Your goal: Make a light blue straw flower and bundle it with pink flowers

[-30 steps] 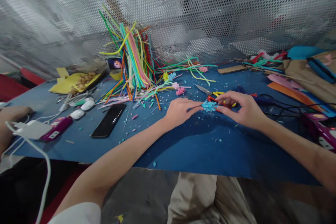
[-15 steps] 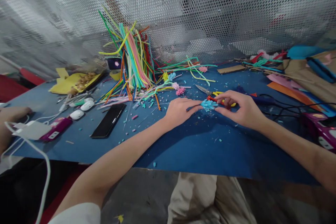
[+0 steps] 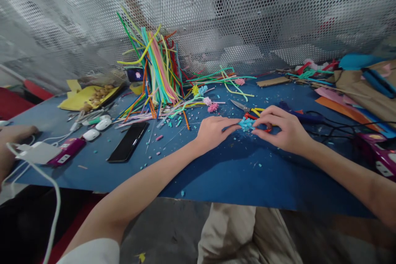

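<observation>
A small light-blue fuzzy flower, apparently of pipe cleaner, is held just above the blue table. My left hand pinches its left side between thumb and forefinger. On the other side, the thumb and fingertips of my right hand close on the tips of its petals. Just behind my right hand lie pliers with red handles and scissors with yellow grips, partly covered by the fingers. Short blue and lilac offcuts are scattered around both hands.
A tall bundle of coloured pipe cleaners stands at the back. Pink flowers lie before it. Leftward are a black phone, earphone cases, cables and a purple power strip. At far left rests another person's hand. A perforated metal screen rises behind.
The right thumb and fingertips have drawn in against the flower's petals. The flower has shifted slightly to the right, and the left hand keeps its pinch.
</observation>
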`<control>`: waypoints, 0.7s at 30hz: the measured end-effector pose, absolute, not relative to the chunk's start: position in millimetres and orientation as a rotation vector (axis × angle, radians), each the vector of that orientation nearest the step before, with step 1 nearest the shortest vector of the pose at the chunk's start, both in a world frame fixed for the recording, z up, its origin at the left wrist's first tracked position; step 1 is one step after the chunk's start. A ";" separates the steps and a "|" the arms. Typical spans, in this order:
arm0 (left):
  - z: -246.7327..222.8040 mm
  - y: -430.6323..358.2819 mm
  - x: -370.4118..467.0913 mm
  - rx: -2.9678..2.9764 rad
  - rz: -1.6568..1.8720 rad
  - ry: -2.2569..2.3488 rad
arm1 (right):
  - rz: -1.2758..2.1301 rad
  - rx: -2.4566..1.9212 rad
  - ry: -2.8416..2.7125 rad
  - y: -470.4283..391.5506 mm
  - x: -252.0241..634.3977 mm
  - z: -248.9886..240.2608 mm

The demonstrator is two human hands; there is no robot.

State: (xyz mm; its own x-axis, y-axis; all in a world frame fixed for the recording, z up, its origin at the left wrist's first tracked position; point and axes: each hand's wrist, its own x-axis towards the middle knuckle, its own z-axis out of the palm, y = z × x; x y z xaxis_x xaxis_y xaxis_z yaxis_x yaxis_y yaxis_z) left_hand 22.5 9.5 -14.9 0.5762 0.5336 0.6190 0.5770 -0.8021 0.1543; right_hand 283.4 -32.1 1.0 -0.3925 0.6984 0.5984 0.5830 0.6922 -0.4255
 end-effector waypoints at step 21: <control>-9.3 12.7 20.8 -2.655 -0.798 -0.876 | 0.164 -0.875 -2.147 -25.5 289.6 -0.5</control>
